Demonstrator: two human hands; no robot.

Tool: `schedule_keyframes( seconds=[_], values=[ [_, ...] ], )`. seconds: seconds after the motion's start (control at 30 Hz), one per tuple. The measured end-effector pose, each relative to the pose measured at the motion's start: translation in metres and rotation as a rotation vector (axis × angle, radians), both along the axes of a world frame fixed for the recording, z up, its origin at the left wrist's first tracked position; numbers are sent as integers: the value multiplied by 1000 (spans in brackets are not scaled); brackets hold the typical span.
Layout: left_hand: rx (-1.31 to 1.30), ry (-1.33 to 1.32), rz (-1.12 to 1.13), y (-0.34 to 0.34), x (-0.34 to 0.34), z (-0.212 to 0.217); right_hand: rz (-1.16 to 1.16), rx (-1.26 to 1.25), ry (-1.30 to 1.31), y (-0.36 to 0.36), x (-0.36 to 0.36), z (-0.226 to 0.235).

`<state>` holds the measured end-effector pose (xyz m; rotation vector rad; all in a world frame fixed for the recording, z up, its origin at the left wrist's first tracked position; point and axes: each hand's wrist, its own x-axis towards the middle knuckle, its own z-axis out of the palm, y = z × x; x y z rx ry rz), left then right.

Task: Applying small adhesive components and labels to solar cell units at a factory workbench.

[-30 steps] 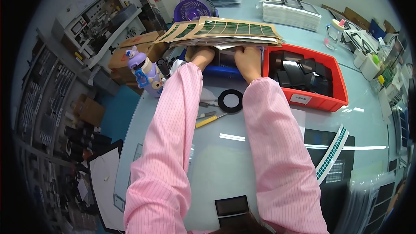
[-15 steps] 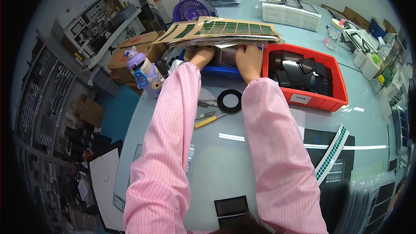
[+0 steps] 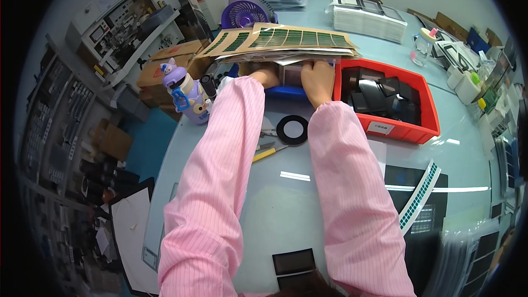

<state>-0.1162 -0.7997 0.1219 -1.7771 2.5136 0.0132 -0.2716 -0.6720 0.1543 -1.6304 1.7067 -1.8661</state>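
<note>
Both my arms, in pink striped sleeves, reach forward to a blue bin (image 3: 286, 93) beneath a stack of brown sheets with green grids (image 3: 297, 38). My left hand (image 3: 268, 76) is inside the bin, its fingers hidden under the sheets. At the bin's right end, my right hand (image 3: 318, 81) is closed, fingers curled down beside a dark rectangular panel (image 3: 292, 75); what it grips is hidden. Right of it stands a red bin (image 3: 432, 118) of loose black panels. Nearer me lie a black tape roll (image 3: 284, 132) and a yellow-handled tool (image 3: 267, 154).
A purple cartoon bottle (image 3: 192, 99) stands left of my left sleeve. Behind the sheets is a purple fan (image 3: 242, 14). Dark panels (image 3: 293, 261) lie at the near edge; a strip of teal squares (image 3: 421, 198) rests on a black sheet at right. A clear bottle (image 3: 422, 47) stands far right.
My left hand has shifted right, deeper under the sheets, and its sleeve now covers part of the yellow-handled tool. The right hand stays almost in place.
</note>
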Motion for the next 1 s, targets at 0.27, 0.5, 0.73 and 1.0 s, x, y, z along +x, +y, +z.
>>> schedule_keyframes(
  seconds=[0.27,0.5,0.73,1.0],
  values=[
    [219,-107,-53,56,-54,34,-80,60,73,-6,-41,-28],
    [111,-113,-116,17,-50,-3,-85,50,72,-6,-33,-25],
    [10,-127,-187,-22,-40,-43,-75,87,54,-6,-36,-28],
    [-139,-192,-247,-50,-31,-62,-45,51,8,-3,-25,-16]
  ],
)
